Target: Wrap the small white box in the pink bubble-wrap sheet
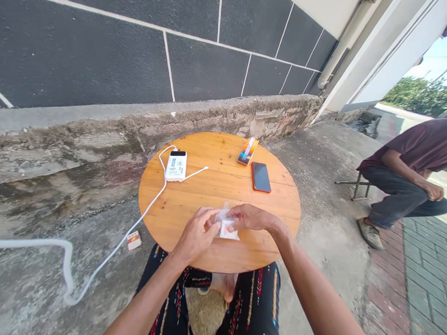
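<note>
A small clear plastic packet (229, 233) with a white insert and faint red print lies near the front of the round wooden table (193, 205). From its left side, my left hand (199, 232) holds the edge with curled fingers and thumb. My right hand (251, 218) bends over the packet from the right, its fingertips gripping the upper part. The fingers partly cover the packet, so whether it is open cannot be made out.
Behind the hands lie a red-edged phone (262, 177), a tape dispenser (248, 151) and a white power bank (176, 166) with cables. A white cable (133, 228) hangs off the table's left side. A small box (134, 240) is on the ground. Another person (410, 169) sits at right.
</note>
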Motion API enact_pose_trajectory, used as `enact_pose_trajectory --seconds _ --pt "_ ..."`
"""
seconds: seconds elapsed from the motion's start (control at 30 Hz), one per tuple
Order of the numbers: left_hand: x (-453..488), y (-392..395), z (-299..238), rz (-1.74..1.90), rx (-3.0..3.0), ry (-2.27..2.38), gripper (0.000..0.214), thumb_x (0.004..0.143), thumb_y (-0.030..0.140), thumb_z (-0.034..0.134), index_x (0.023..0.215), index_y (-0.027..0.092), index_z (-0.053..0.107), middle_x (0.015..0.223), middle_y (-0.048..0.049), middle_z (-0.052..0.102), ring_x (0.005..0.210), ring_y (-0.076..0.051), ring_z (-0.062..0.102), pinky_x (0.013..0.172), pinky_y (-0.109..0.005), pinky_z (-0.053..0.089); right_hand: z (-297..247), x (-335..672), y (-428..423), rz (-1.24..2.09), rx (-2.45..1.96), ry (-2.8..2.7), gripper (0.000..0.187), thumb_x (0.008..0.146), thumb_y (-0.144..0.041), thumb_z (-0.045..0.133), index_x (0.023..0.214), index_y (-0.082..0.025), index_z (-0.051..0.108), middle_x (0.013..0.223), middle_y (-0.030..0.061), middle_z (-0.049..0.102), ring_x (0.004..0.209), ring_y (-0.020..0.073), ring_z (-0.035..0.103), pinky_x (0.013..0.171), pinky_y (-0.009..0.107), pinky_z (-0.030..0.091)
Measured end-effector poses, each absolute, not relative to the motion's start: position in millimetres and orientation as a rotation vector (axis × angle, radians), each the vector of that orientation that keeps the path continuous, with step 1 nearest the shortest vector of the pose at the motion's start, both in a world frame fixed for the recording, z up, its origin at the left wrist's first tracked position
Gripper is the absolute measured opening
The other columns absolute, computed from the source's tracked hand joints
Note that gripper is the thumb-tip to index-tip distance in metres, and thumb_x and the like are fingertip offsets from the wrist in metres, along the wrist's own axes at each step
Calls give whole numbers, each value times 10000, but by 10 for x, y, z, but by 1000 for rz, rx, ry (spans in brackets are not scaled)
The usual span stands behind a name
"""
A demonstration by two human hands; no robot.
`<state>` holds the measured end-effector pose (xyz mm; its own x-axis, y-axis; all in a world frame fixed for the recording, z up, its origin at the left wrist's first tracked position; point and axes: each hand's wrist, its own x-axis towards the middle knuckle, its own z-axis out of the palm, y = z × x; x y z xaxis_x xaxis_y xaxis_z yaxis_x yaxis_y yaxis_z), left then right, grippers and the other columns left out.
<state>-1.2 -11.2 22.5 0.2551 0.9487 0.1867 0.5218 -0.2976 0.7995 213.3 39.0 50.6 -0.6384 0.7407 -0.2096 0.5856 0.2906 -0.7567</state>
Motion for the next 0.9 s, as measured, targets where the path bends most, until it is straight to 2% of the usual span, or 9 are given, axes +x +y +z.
enact_pose_trajectory --seconds 0.1,0.17,0.33,0.53,0.63,0.77,0.9 --pt "87 -224 127 969 1868 1305 399 811 276 551 1207 224 561 1132 -52 592 771 -137 573 712 -249 483 361 2175 392 1236 -1321 -2127 455 666 -424 757 1026 -158 677 862 28 669 771 170 596 662 244 432" --pt "143 -240 82 978 1837 1321 401 802 276 571 1199 223 567 1102 -47 599 793 -145 567 740 -256 486 280 2189 344 1238 -1310 -2040 430 667 -446 753 974 -151 690 850 31 674 768 171 598 663 246 439" --pt "180 -218 74 973 1784 1338 360 816 281 552 1164 198 585 1024 -51 611 777 -149 563 709 -257 482 264 2165 212 1291 -1240 -1977 395 801 -513 602 850 -137 716 741 2 650 680 138 556 612 224 407" --pt "122 -307 73 953 1792 1334 355 835 328 533 1161 193 570 1020 -63 605 813 -164 567 739 -278 493 311 2096 165 1307 -1241 -2011 406 792 -528 611 782 -135 715 669 -12 620 632 127 535 567 213 375" --pt "91 -360 50 927 1760 1348 353 834 325 530 1159 190 564 970 -61 604 792 -165 567 726 -285 500 217 2052 45 1227 -1259 -1956 381 815 -505 597 852 -145 716 744 9 658 682 145 574 600 225 411" --pt "74 -385 35 945 1727 1346 353 825 317 537 1155 193 558 998 -67 604 824 -171 584 732 -288 508 92 2007 -176 1110 -1261 -1739 380 833 -437 602 1086 -157 649 930 54 696 820 180 628 714 267 473" --pt "80 -399 54 953 1665 1351 365 821 330 536 1151 175 551 984 -74 609 815 -175 595 688 -281 509 122 1981 -262 1139 -1202 -1724 330 870 -384 566 1115 -179 650 1000 58 697 880 185 633 772 279 479"
